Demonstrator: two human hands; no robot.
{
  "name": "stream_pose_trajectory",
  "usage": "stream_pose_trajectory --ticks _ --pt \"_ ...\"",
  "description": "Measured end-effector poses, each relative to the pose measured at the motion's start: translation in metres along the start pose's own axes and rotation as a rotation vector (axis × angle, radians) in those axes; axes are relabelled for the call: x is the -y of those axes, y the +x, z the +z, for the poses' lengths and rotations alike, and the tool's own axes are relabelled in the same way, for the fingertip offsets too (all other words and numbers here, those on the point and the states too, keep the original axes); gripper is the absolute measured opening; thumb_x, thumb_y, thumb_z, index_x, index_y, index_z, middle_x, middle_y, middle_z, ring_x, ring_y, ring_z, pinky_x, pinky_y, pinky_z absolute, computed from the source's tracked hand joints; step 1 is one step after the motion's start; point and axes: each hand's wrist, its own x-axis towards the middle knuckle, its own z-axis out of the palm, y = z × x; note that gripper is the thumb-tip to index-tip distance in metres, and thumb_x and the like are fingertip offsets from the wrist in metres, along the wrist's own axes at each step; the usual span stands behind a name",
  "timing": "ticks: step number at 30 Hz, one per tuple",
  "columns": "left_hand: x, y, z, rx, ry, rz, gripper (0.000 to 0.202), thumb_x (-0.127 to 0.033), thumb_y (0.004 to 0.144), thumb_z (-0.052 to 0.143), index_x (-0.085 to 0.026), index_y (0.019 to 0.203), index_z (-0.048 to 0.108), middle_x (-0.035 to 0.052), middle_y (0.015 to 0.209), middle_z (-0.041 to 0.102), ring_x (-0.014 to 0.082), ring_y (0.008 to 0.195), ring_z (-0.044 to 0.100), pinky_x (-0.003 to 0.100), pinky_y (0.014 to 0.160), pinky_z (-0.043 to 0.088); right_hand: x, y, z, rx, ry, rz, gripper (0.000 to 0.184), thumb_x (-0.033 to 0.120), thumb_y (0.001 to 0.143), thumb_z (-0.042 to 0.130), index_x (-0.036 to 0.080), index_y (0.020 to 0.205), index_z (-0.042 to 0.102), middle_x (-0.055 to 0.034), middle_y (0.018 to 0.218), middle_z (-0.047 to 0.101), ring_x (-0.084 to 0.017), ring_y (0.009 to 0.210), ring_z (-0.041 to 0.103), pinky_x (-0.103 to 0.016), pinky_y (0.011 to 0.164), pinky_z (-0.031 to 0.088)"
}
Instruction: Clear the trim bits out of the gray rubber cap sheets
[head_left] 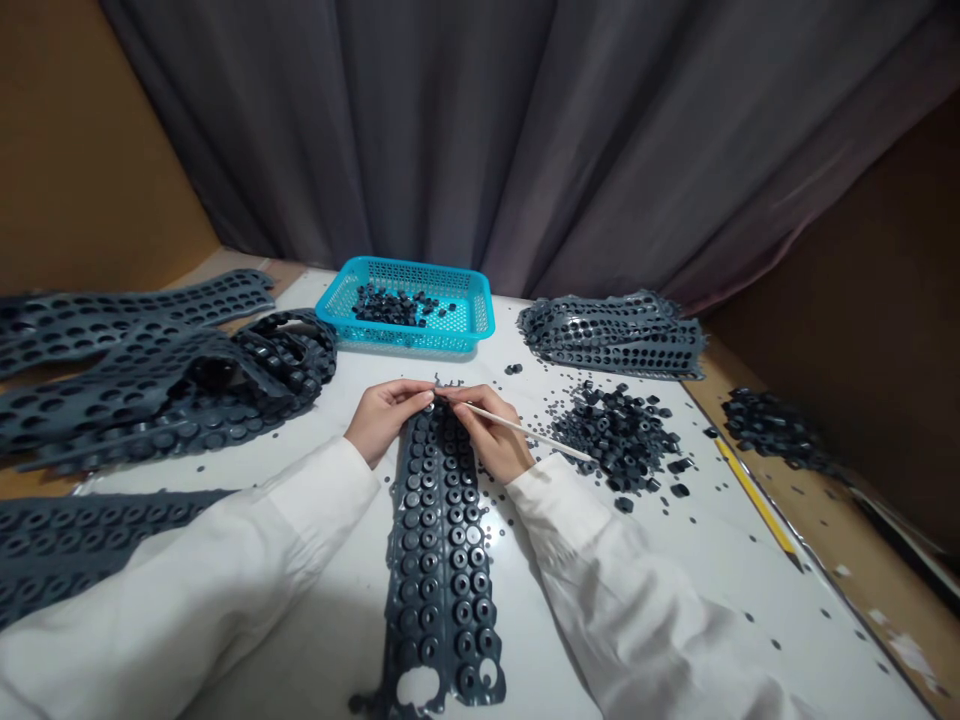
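A long dark grey rubber sheet (pixel 441 540) with rows of round moulded parts lies lengthwise on the white table in front of me. At its far end, my left hand (pixel 390 415) pinches the sheet's edge between thumb and fingers. My right hand (pixel 493 430) is closed around a thin white stick (pixel 525 432), whose tip is at the sheet's far end between both hands. The stick's other end points right, towards a pile of small black rubber parts (pixel 619 440). Exactly what the tip touches is hidden by my fingers.
A blue plastic basket (pixel 480 335) with small black parts stands at the back. Perforated sheets (pixel 615 335) are stacked back right; more sheets (pixel 150 385) heap up at left. A yellow pencil-like tool (pixel 759 500) and another dark pile (pixel 772 428) lie at right.
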Motion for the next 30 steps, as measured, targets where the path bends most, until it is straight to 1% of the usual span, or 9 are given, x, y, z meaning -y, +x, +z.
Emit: stream_pose_trajectory --ticks 6,14,16,19,21,23,26,28,30 --pt "0.0 0.0 -0.001 0.004 0.014 0.014 0.035 -0.037 0.056 0.081 -0.015 0.082 0.072 0.0082 0.087 0.072 0.0196 0.083 0.065 0.034 0.085 0.048 0.002 0.0 0.001 0.004 -0.135 -0.118 0.015 0.029 0.093 0.044 0.022 0.098 0.056 -0.0081 0.108 0.066 -0.017 0.103 0.061 -0.036 0.092 0.048" --pt "0.001 0.001 -0.001 0.008 0.098 0.061 0.038 -0.042 0.06 0.077 -0.014 0.084 0.071 0.01 0.089 0.072 0.0202 0.082 0.065 0.035 0.083 0.049 -0.001 0.0 0.001 -0.012 -0.094 -0.106 0.014 0.027 0.092 0.046 0.02 0.099 0.057 -0.0078 0.109 0.065 -0.017 0.104 0.061 -0.034 0.093 0.048" --pt "0.002 0.002 -0.001 0.006 0.149 0.095 0.04 -0.044 0.063 0.074 -0.014 0.088 0.07 0.0105 0.091 0.071 0.021 0.084 0.065 0.035 0.083 0.049 -0.004 0.0 -0.001 -0.054 -0.048 -0.053 0.015 0.029 0.091 0.048 0.02 0.099 0.057 -0.0072 0.108 0.066 -0.017 0.103 0.061 -0.034 0.092 0.048" --pt "-0.001 0.002 -0.002 0.006 0.265 0.169 0.04 -0.044 0.071 0.066 -0.015 0.099 0.066 0.01 0.099 0.069 0.0209 0.088 0.063 0.034 0.083 0.049 -0.008 0.003 -0.006 -0.182 -0.017 0.029 0.016 0.032 0.09 0.049 0.021 0.099 0.058 -0.007 0.109 0.065 -0.018 0.103 0.061 -0.035 0.091 0.048" --pt "-0.007 0.001 -0.002 0.01 0.38 0.226 0.037 -0.041 0.075 0.061 -0.016 0.103 0.065 0.0092 0.105 0.066 0.0203 0.091 0.061 0.034 0.084 0.047 -0.009 0.005 -0.011 -0.268 -0.069 0.018 0.016 0.032 0.089 0.051 0.02 0.095 0.06 -0.0071 0.105 0.065 -0.019 0.102 0.06 -0.036 0.091 0.047" --pt "-0.014 0.0 -0.003 0.029 0.524 0.272 0.033 -0.036 0.074 0.061 -0.017 0.101 0.066 0.0081 0.104 0.064 0.0208 0.09 0.059 0.035 0.085 0.046 -0.007 0.007 -0.013 -0.305 -0.151 -0.011 0.014 0.031 0.086 0.055 0.02 0.089 0.063 -0.0063 0.095 0.066 -0.019 0.094 0.061 -0.035 0.085 0.048" --pt "-0.025 0.002 -0.008 0.072 0.732 0.304 0.031 -0.029 0.067 0.064 -0.019 0.096 0.069 0.0063 0.092 0.062 0.0241 0.091 0.056 0.039 0.091 0.041 0.0 0.006 -0.011 -0.228 -0.188 0.009 0.013 0.029 0.084 0.058 0.02 0.085 0.066 -0.0042 0.082 0.065 -0.017 0.078 0.061 -0.031 0.072 0.049" --pt "-0.034 0.004 -0.015 0.065 0.829 0.314 0.032 -0.027 0.066 0.062 -0.02 0.096 0.07 0.0063 0.09 0.06 0.0265 0.095 0.053 0.042 0.095 0.037 0.004 0.005 -0.006 -0.137 -0.178 0.014 0.012 0.029 0.083 0.06 0.02 0.085 0.068 -0.0038 0.079 0.066 -0.016 0.074 0.062 -0.03 0.068 0.049" --pt "-0.045 0.003 -0.02 0.054 1.007 0.331 0.03 -0.027 0.067 0.06 -0.019 0.095 0.07 0.0077 0.092 0.059 0.0278 0.097 0.052 0.042 0.094 0.036 0.007 0.003 -0.002 -0.056 -0.19 -0.012 0.013 0.029 0.082 0.06 0.02 0.085 0.069 -0.0042 0.077 0.066 -0.016 0.072 0.062 -0.03 0.068 0.049"
